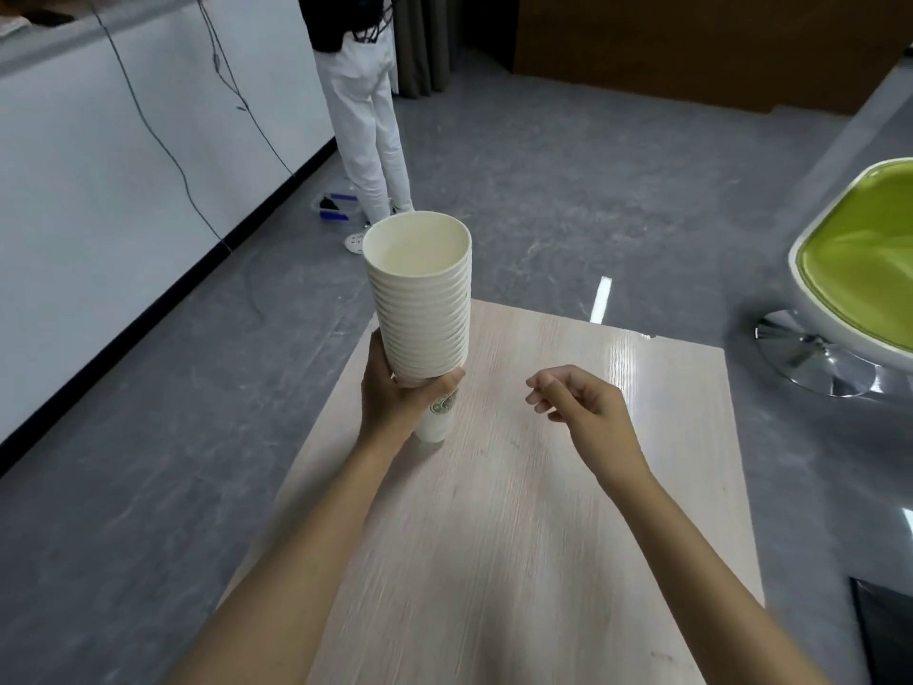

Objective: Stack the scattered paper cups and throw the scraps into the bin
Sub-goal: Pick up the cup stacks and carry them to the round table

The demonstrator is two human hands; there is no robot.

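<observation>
The stack of paper cups [420,299] stands roughly upright near the far left corner of the worktop [518,536], mouth up, with many rims nested close together. The left hand [395,398] holds it low down: the fingers [444,383] are wrapped round the lowest cups, covering most of a green printed mark there. Whether the bottom cup rests on the wood or hangs just above it, I cannot tell, since the hand hides that part.

The right hand [588,412] hovers over the middle of the worktop, well apart from the stack. Its fingers [543,388] are loosely curled and hold nothing.

Between the two hands the pale wood-grain surface is bare, and it runs bare towards the near edge, which is cut off by the bottom of the view. The left edge runs close beside the left forearm. The far edge and right edge are both in sight, with grey floor [593,190] beyond them.

Off the far right corner sits a white chair with a green seat [864,269] on a chrome foot, partly cut off. A dark object [884,630] shows at the lower right, too cropped to name.

Beyond the far left corner a second person in white trousers [368,116] stands by a long white wall panel [99,190], seen only from the waist down. Cables [163,140] trail down the panel. Small items [336,207] lie on the floor by the feet, too blurred to make out.
</observation>
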